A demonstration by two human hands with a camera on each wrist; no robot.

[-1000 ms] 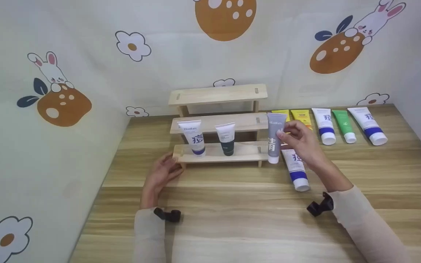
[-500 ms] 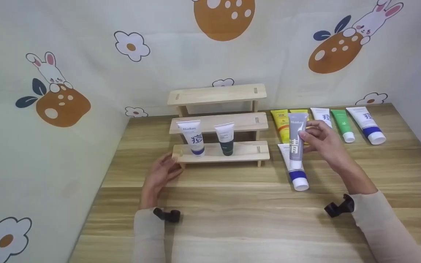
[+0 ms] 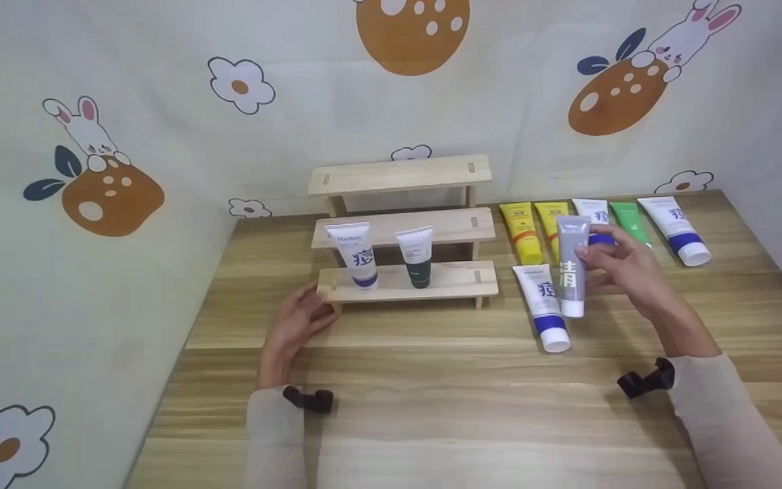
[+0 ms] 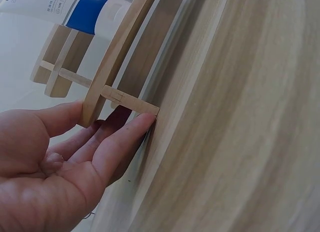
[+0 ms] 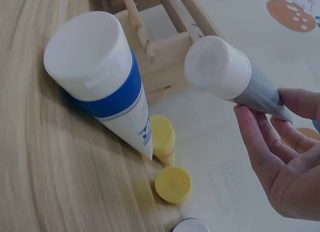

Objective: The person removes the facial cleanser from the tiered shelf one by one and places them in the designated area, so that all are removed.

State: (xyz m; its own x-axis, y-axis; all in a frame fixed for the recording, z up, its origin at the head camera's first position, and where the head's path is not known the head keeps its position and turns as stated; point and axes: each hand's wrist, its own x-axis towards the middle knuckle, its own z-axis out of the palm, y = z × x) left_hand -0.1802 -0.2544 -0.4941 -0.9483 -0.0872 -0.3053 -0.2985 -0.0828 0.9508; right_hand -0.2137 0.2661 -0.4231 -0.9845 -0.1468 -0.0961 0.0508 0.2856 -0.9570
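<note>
My right hand (image 3: 632, 268) pinches a grey squeeze tube (image 3: 573, 265) with a white cap. The tube is held cap down, above the table; the right wrist view shows its cap (image 5: 215, 64) clear of the wood. Just left of it a white tube with a blue band (image 3: 540, 305) lies on the table. My left hand (image 3: 298, 319) grips the left end of the lowest step of a three-step wooden rack (image 3: 455, 282), thumb on the board's edge and fingers at the leg (image 4: 130, 99). On that step stand a white-and-blue tube (image 3: 356, 255) and a white-and-green tube (image 3: 418, 258).
Toward the back right lies a row of tubes: two yellow ones (image 3: 521, 231), a white one (image 3: 591, 212), a green one (image 3: 628, 221) and another white-and-blue one (image 3: 677, 231). Patterned cloth (image 3: 316, 109) hangs behind the wooden table (image 3: 432, 401).
My right hand has carried the grey tube rightward, away from the rack's right end and past the lying white tube. The left hand stays at the rack.
</note>
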